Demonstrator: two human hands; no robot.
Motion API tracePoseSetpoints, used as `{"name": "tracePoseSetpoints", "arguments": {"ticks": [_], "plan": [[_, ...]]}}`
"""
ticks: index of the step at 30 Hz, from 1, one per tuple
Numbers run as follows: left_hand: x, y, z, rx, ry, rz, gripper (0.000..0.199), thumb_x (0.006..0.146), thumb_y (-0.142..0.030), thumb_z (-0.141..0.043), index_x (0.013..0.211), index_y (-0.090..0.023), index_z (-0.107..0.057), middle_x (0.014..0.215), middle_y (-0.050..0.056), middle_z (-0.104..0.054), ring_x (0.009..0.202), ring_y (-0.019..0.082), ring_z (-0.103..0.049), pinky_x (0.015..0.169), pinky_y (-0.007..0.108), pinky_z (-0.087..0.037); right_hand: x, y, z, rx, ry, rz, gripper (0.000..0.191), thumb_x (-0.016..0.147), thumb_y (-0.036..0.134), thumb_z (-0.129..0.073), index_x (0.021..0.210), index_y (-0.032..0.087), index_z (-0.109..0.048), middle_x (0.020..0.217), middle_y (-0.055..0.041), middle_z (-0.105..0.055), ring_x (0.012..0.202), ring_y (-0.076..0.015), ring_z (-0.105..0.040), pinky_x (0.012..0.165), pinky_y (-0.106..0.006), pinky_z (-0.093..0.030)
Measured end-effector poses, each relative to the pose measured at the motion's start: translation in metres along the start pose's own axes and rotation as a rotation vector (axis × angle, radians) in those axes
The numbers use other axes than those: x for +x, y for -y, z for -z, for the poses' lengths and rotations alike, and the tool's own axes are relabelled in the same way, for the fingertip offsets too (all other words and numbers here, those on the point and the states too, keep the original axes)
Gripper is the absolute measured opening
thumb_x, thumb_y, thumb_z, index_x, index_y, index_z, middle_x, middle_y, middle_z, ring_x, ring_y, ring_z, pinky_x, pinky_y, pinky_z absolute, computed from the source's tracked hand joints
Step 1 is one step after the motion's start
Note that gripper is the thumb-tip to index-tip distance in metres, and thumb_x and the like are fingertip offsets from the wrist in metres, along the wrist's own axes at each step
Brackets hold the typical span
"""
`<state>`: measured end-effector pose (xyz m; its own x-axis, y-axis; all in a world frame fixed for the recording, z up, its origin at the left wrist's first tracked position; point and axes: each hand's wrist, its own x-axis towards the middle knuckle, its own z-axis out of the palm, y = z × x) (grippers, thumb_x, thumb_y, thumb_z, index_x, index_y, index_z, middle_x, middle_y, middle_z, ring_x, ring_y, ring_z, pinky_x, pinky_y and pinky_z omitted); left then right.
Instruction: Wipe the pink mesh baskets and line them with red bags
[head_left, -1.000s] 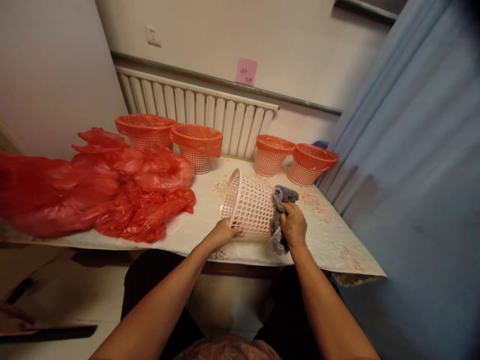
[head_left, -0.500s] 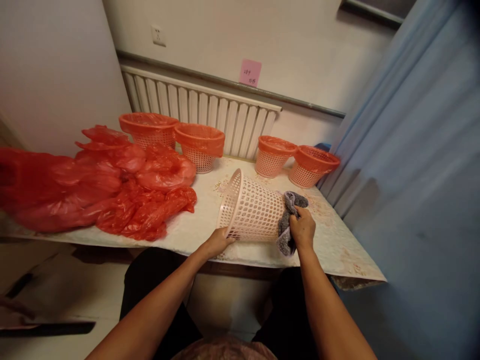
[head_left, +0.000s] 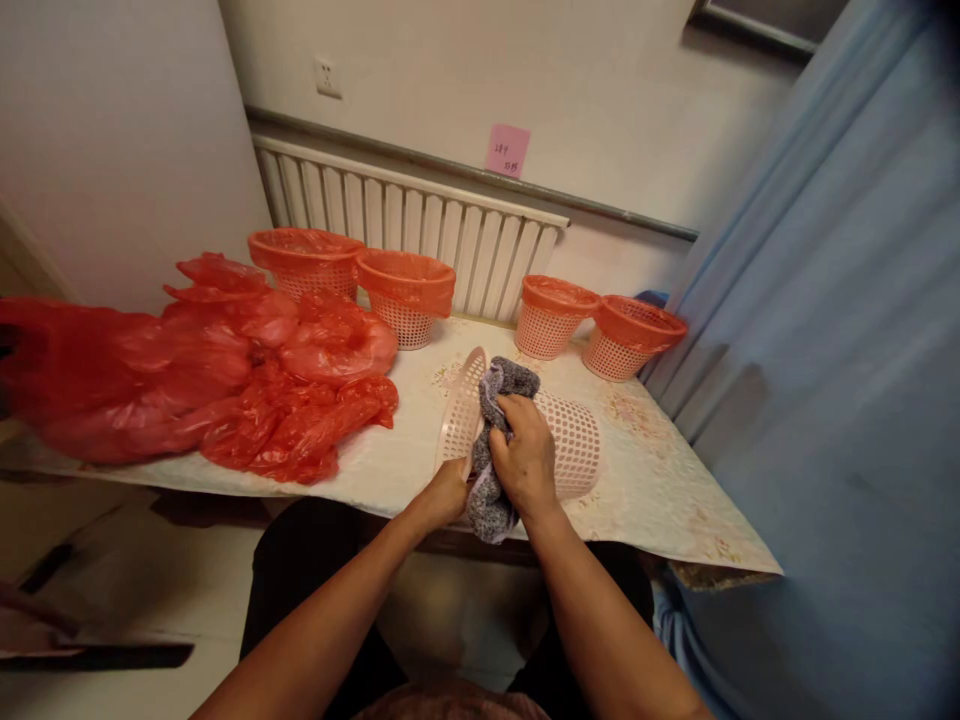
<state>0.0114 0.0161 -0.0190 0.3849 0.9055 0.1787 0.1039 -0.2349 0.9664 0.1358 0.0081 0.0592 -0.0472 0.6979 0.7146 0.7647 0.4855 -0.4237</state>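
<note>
A pale pink perforated wastebasket (head_left: 576, 440) lies on its side on the table, its mouth facing left. My left hand (head_left: 444, 494) grips the near edge of its rim. In my right hand (head_left: 525, 455) is a bunched grey cloth (head_left: 495, 510) with a light purple edge, pressed against the outside of the wastebasket close to the rim. The cloth and my right hand hide part of the basket's side.
Red plastic bags (head_left: 277, 400) are heaped on the left of the table (head_left: 675, 490). Two lined baskets (head_left: 409, 300) stand behind them, and two more (head_left: 551, 320) at the back right. A radiator (head_left: 405, 220) runs along the wall; a blue curtain (head_left: 810, 350) hangs on the right.
My right hand has moved left with the cloth, from the basket's base to near its rim. The basket has shifted slightly right at its base; my left hand keeps its hold.
</note>
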Motion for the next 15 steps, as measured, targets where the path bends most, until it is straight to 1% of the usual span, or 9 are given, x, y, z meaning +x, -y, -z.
{"name": "tracePoseSetpoints", "arguments": {"ticks": [2,5,8,11,13,15], "plan": [[-0.002,0.000,-0.001,-0.050,-0.016,0.010,0.023,0.074,-0.024,-0.059,0.092,-0.013,-0.069,0.087,0.005,-0.073,0.086,0.023,-0.064,0.085,0.034,-0.050,-0.003,0.001,-0.001,-0.036,0.006,0.009,0.046,0.076,0.011,-0.047,0.118,0.022,-0.060,0.119,-0.0069,-0.058,0.110,-0.0230,-0.051,0.100,-0.039,-0.042],[-0.001,0.003,0.002,-0.056,-0.052,0.070,0.029,0.070,-0.024,-0.061,0.095,-0.010,-0.067,0.090,0.007,-0.072,0.083,0.023,-0.065,0.082,0.035,-0.051,-0.003,-0.017,0.004,-0.106,0.044,0.007,0.046,0.075,0.010,-0.047,0.117,0.023,-0.062,0.119,-0.0051,-0.059,0.109,-0.0224,-0.052,0.099,-0.037,-0.042],[0.002,0.004,0.005,-0.023,-0.078,0.101,0.030,0.068,-0.021,-0.061,0.095,-0.009,-0.066,0.092,0.008,-0.072,0.083,0.023,-0.065,0.082,0.035,-0.050,-0.001,-0.049,0.016,-0.194,0.074,-0.027,0.044,0.076,0.011,-0.048,0.115,0.024,-0.064,0.119,-0.0046,-0.060,0.109,-0.0221,-0.052,0.098,-0.036,-0.042],[0.004,0.002,0.005,-0.020,-0.054,0.115,0.024,0.069,-0.021,-0.058,0.089,-0.010,-0.065,0.084,0.007,-0.070,0.076,0.021,-0.065,0.075,0.034,-0.052,-0.002,-0.089,0.033,-0.280,0.085,-0.103,0.040,0.075,0.013,-0.047,0.110,0.021,-0.066,0.116,-0.0064,-0.061,0.106,-0.0218,-0.054,0.096,-0.036,-0.042],[0.005,0.000,0.004,-0.050,-0.037,0.133,0.020,0.070,-0.022,-0.057,0.086,-0.011,-0.063,0.080,0.006,-0.069,0.074,0.021,-0.065,0.071,0.032,-0.053,-0.007,-0.116,0.046,-0.329,0.063,-0.177,0.038,0.075,0.015,-0.046,0.107,0.020,-0.067,0.112,-0.0075,-0.063,0.102,-0.0217,-0.056,0.093,-0.035,-0.044],[0.004,-0.001,0.004,-0.069,-0.024,0.130,0.018,0.070,-0.021,-0.057,0.085,-0.012,-0.063,0.081,0.006,-0.069,0.076,0.020,-0.065,0.073,0.032,-0.053,-0.015,-0.138,0.057,-0.358,0.015,-0.243,0.038,0.074,0.017,-0.045,0.105,0.018,-0.067,0.107,-0.0081,-0.065,0.098,-0.0221,-0.057,0.090,-0.035,-0.044]]}}
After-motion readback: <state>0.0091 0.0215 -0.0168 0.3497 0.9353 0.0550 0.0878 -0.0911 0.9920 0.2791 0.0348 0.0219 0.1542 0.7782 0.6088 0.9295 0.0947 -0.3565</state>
